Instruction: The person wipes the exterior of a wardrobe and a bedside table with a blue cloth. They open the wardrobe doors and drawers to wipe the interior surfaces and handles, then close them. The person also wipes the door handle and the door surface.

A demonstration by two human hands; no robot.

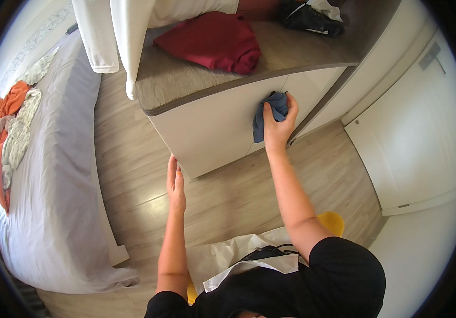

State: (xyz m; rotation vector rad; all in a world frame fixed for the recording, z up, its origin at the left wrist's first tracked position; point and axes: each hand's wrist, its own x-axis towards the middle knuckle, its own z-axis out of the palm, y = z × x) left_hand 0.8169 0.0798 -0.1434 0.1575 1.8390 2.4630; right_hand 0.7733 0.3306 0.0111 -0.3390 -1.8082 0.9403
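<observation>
My right hand [279,131] pinches a folded blue-grey cloth [260,121] between thumb and fingers. The cloth lies up against the white front panel [212,127] of a low cabinet, near the upright seam between two panels. Fingers stretched out, my left hand [176,192] is at the lower left corner of that panel. Its fingertips reach the panel's side edge; whether they press on it I cannot tell. On the wood-look cabinet top [291,51] lies a crumpled dark red garment [216,43].
White clothes [130,35] hang over the cabinet's left end. Farther right on the top sits a black bag [311,20]. A bed with a grey sheet [57,159] and piled clothes [17,135] stands left. To the right is a white door [406,135].
</observation>
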